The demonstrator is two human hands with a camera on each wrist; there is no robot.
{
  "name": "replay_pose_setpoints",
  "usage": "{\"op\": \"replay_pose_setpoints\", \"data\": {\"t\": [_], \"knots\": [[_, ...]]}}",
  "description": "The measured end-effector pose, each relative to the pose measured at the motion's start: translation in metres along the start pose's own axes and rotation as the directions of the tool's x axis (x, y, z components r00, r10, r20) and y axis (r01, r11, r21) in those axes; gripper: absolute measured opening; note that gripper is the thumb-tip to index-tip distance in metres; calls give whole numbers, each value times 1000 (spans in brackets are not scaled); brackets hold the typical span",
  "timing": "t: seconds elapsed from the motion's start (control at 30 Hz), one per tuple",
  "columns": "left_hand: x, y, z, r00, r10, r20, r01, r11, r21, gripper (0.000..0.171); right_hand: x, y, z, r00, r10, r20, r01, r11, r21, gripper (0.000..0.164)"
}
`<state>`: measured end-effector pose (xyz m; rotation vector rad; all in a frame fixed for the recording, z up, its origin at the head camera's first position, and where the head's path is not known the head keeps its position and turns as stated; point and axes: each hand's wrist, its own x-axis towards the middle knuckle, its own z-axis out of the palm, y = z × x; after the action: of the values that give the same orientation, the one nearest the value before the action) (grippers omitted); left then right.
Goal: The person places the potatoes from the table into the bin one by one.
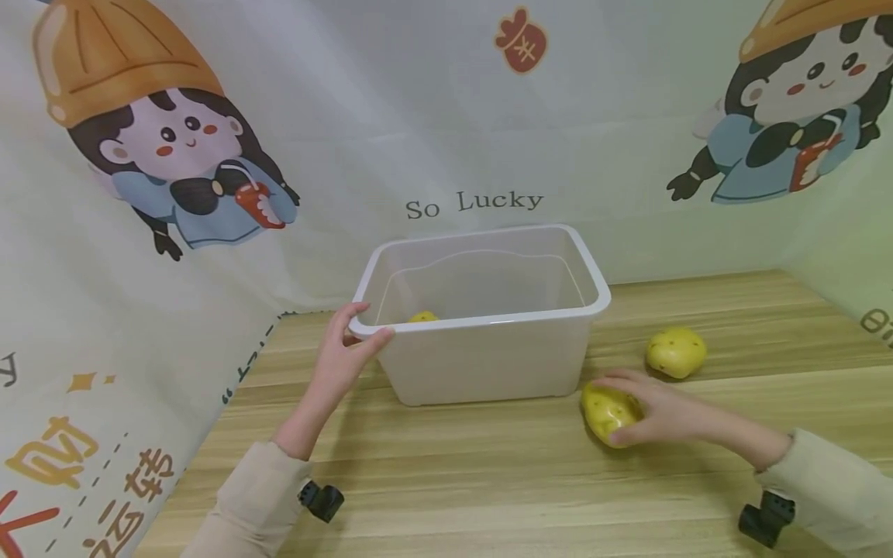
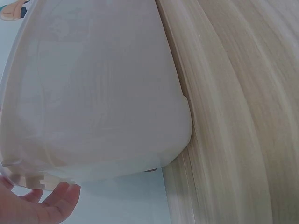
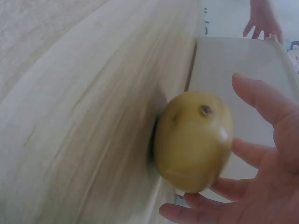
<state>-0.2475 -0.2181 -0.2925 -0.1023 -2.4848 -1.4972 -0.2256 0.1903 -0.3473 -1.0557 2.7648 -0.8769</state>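
Note:
A white plastic bin [image 1: 481,360] stands on the wooden table. My left hand [image 1: 342,349] grips its front left corner, fingers at the rim and thumb against the front; in the left wrist view, fingertips [image 2: 65,198] curl under the rim. A yellow potato [image 1: 605,415] lies on the table by the bin's front right corner. Around it reaches my right hand [image 1: 659,411], fingers behind and thumb in front. In the right wrist view the potato [image 3: 194,142] rests on the table and the spread thumb looks apart from it. Inside the bin, another yellow potato [image 1: 423,317] shows only its top.
One more yellow potato [image 1: 677,353] lies on the table [image 1: 446,480] to the right of the bin, behind my right hand. A printed cloth [image 1: 391,101] hangs behind the table and along its sides, close to the back of the bin.

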Motion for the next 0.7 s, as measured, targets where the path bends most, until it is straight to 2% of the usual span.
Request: {"op": "replay_pose_setpoints", "data": {"t": [0.27, 0.7], "knots": [[1, -1, 0, 1000, 12, 6, -12, 1000, -2, 58, 5, 1, 8, 999, 38, 12, -38, 999, 31, 72], [0, 1, 1, 1000, 3, 3, -2, 1000, -18, 58, 9, 3, 17, 997, 26, -67, -24, 999, 33, 64]]}}
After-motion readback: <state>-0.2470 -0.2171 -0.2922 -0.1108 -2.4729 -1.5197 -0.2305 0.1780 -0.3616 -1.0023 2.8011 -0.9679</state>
